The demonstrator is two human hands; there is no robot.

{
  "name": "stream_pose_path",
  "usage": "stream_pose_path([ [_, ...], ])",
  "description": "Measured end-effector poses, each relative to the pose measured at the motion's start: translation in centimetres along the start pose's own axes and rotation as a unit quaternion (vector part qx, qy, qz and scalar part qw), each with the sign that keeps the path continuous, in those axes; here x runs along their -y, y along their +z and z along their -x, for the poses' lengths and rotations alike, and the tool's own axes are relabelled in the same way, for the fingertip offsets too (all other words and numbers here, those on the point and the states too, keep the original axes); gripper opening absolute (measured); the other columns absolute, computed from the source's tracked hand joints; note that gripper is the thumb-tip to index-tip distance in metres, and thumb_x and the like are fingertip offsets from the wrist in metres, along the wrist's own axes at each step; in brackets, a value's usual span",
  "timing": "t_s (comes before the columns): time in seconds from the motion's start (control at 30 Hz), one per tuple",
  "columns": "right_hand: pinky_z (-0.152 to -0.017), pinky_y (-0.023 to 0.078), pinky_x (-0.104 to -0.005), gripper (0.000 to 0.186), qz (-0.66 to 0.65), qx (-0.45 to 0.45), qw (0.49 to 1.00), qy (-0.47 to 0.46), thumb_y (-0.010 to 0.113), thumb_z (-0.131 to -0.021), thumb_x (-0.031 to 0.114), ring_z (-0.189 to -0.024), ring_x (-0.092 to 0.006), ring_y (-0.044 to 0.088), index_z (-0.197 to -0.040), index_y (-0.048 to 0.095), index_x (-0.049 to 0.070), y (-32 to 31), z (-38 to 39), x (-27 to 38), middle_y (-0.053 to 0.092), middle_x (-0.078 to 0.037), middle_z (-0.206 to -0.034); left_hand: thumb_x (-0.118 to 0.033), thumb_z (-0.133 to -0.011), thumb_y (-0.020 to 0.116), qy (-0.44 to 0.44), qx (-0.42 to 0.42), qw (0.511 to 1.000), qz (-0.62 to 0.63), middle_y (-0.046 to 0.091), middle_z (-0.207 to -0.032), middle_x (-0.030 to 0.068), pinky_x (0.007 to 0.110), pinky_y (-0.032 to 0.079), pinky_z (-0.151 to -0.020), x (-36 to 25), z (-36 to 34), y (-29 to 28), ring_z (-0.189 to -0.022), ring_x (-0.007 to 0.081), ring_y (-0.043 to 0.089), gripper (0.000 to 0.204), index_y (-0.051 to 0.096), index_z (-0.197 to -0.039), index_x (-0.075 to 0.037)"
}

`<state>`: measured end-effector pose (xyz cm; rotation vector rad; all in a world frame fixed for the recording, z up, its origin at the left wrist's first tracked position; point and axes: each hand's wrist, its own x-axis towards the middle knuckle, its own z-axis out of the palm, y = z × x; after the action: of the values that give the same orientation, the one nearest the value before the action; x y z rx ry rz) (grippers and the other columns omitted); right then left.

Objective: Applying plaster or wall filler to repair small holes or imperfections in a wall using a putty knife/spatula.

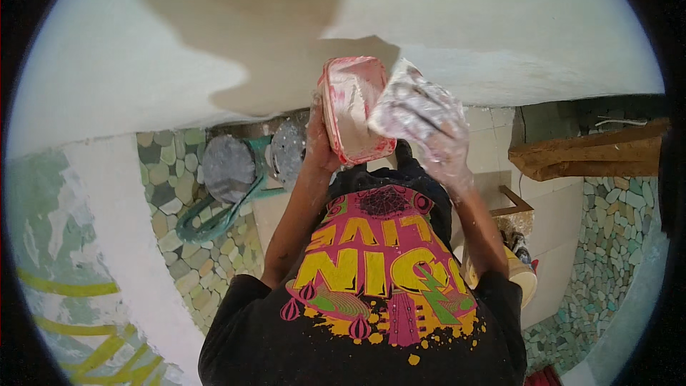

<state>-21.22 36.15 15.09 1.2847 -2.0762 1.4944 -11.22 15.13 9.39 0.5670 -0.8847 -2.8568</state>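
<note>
My left hand (323,141), smeared with white, is wrapped round the side of a red rectangular tub (368,154). White paste coats the inside of the tub. In my right hand (444,139) is a flat, white-coated scraper (400,96), tilted at the tub's right edge. Paste covers my right fingers, which lie across the scraper's face; its exact shape is partly hidden by them. Both hands are up in front of my chest, close to a pale wall (486,14) with a shadow on it.
Below left, two round grey discs (229,168) sit by a green frame (218,221) on a pebble-patterned floor (179,171). A rough wooden beam (586,150) lies at the right. A cream-yellow bucket (527,282) stands beside my right arm.
</note>
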Motion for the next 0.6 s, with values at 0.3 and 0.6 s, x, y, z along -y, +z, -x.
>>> stream_pose_path([
  [0.3,-0.116,0.038,-0.0497,0.056,0.134,0.285,0.921,-0.229,0.068,-0.075,0.018,-0.137,-0.0237,0.051,-0.130,0.066,0.024,2.7,1.3,0.2,0.059,0.002,-0.142,-0.062,-0.102,0.038,-0.040,0.030,0.997,0.059,0.051,-0.146,0.0145,0.046,0.047,-0.110,-2.3,5.0,-4.7,-0.130,0.0276,0.056,0.074,0.036,-0.153,-0.008],
  [0.6,-0.103,0.049,-0.0450,0.037,0.090,0.157,0.984,-0.001,0.067,-0.083,-0.002,-0.116,-0.0296,0.066,-0.117,0.074,0.012,2.5,3.2,5.0,0.070,-0.007,-0.126,-0.056,-0.104,0.043,0.054,0.014,0.995,0.085,0.062,-0.133,0.0127,0.042,0.051,-0.105,-6.9,10.6,-11.0,-0.120,0.0236,0.063,0.065,0.047,-0.144,-0.005],
])
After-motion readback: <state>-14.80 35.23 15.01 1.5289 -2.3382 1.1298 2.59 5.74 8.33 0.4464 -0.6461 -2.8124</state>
